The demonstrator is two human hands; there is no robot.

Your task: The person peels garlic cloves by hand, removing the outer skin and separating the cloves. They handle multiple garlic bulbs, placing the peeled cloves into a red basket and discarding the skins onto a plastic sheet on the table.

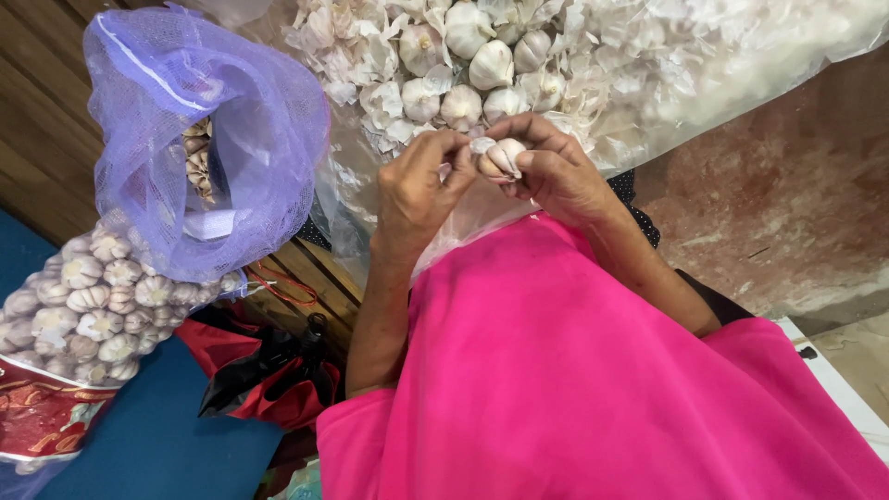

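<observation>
My wooden slat bench (306,268) runs from ten o'clock toward the middle. On it, at nine o'clock, sits my purple mesh sack (185,139) of garlic bulbs, with a red-and-black cloth (264,366) just beside it at seven o'clock.

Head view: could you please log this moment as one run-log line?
left hand: peeling skin off garlic bulb | right hand: holding garlic bulb | near: loose garlic pile, purple mesh bag

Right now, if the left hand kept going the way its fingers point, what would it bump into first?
The garlic bulb that its fingertips already touch, with the right hand just behind it. Depth is hard to judge.
</observation>
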